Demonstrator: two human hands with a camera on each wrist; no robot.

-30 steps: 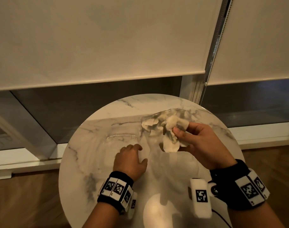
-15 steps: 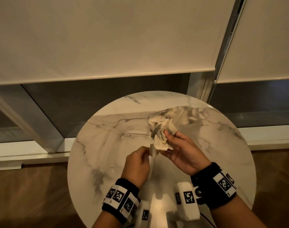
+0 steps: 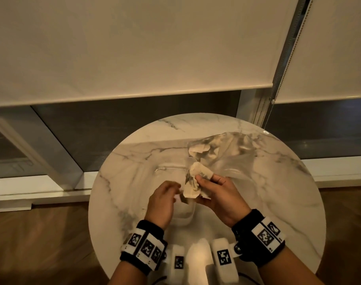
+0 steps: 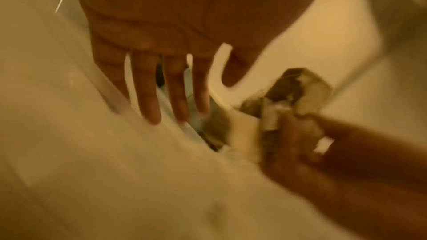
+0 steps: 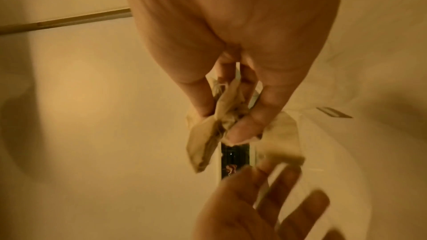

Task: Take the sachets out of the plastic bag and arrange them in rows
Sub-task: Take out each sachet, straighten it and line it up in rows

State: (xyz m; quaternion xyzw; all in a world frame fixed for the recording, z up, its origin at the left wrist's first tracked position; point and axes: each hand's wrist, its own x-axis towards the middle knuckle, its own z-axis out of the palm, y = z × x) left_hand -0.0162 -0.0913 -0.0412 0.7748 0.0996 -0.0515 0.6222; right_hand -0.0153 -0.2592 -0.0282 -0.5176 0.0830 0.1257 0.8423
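In the head view the right hand [image 3: 220,194] grips a crumpled bunch of pale sachets [image 3: 196,182] above the round marble table [image 3: 134,182], thumb and fingers curled round the bunch so that its ends stick out above and below the fingertips. The left hand [image 3: 162,200] is just beside the lower end of the bunch, its fingers bent toward it; whether they touch it cannot be told from here. Beyond the right fingers lies the clear plastic bag [image 3: 233,153] on the table, with more sachets inside it [image 3: 198,150] (they show as a pale lump near the bag's left edge). Both wrists carry black bands with white marker blocks. In the left wrist view the left hand [image 4: 171,57] has its fingers straight and slightly apart, holding nothing, while the right hand [image 4: 307,145] enters from the right with the sachets [image 4: 289,98] clamped in its fingertips, just past the left thumb; the picture is blurred. In the right wrist view the right hand [image 5: 231,61] pinches the sachets [image 5: 217,121] between thumb and fingers, and the left hand [image 5: 254,207] sits below them, palm up with fingers spread, close under the hanging ends.
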